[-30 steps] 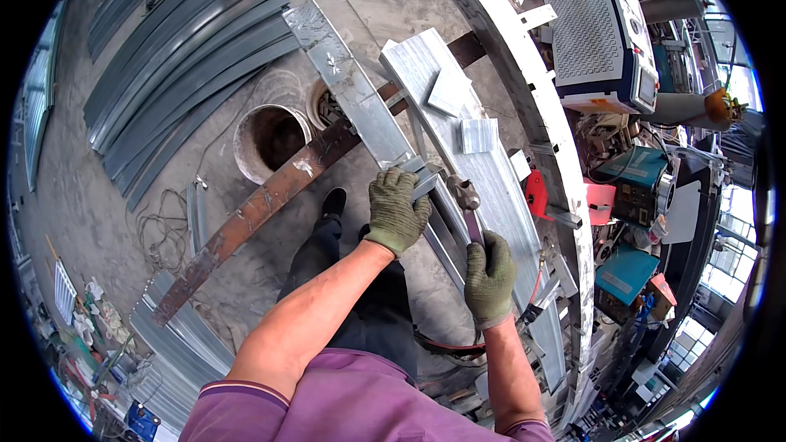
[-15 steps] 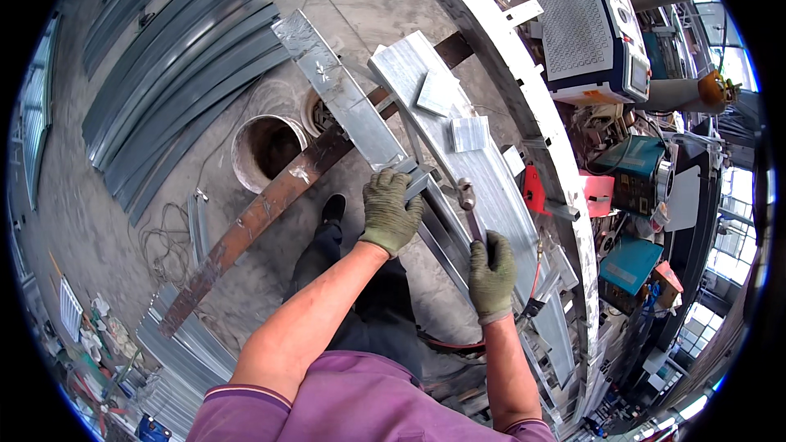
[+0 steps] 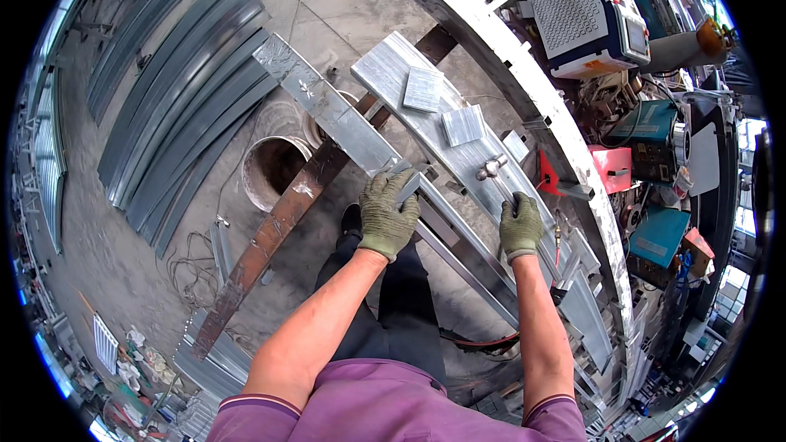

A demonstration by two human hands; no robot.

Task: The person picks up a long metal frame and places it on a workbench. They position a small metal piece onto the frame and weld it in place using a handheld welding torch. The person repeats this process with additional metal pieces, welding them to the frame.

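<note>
In a green work glove, my left hand closes on a small grey metal piece at the near end of a flat galvanized bar. That bar rests across a rusty steel beam. My right hand, gloved the same way, is closed round the handle of a hammer, whose metal head shows over a wide galvanized channel. Much of the handle is hidden by the glove. Two square metal plates, one farther off and one nearer, lie on the channel.
A bucket stands on the floor left of the beam. Long curved metal profiles are stacked at far left. A heavy steel rail curves along the right, with a white-and-blue machine and teal boxes beyond it.
My right hand and the hammer have moved right, and the hammer head is now farther away over the channel. My left hand stays by the bar's end. The whole view has shifted slightly.
</note>
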